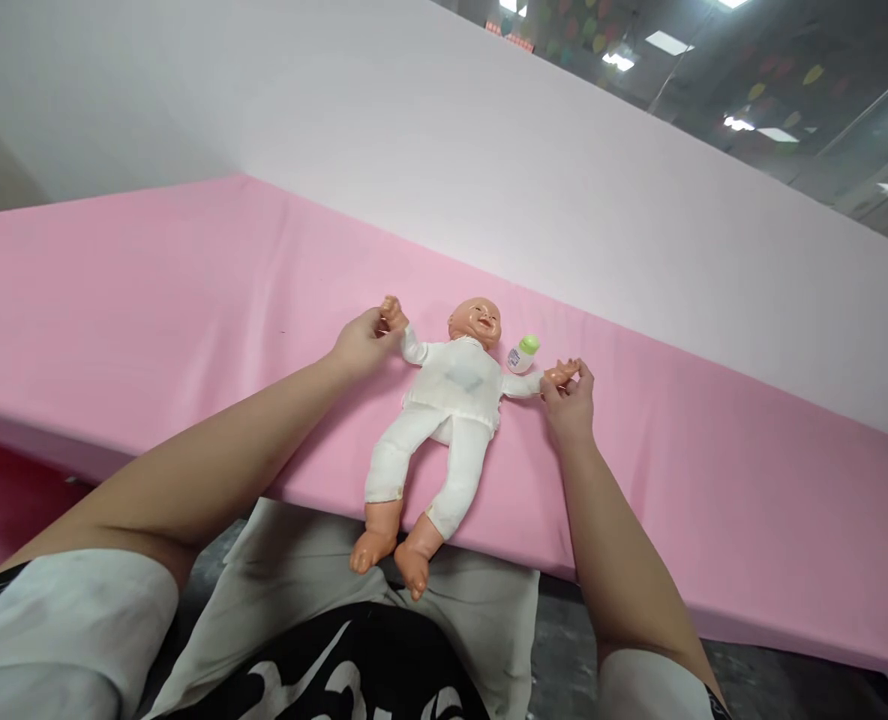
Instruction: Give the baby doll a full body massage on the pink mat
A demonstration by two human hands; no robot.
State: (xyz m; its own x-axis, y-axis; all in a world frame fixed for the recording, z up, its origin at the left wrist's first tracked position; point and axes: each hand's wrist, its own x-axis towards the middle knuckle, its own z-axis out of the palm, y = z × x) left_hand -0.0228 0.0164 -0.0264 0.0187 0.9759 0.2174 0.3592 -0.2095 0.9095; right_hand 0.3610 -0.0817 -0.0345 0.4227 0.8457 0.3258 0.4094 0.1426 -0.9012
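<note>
A baby doll (455, 385) in a white cloth suit lies on its back on a pink padded surface (676, 450), its head away from me. Its bare plastic feet hang over the near edge, by my lap. With its fingers closed round the doll's hand on the left, my left hand (365, 342) holds that arm out and raised. On the other side, my right hand (570, 403) grips the doll's other hand between thumb and fingers, and that arm is stretched outward. Beside the doll's head rests a small white bottle (520, 357) with a green cap.
Behind the pink surface rises a plain white wall (414, 130). Above it, at the upper right, a glass pane (751, 90) shows ceiling lights and coloured leaf shapes. The pink surface's front edge runs just before my legs.
</note>
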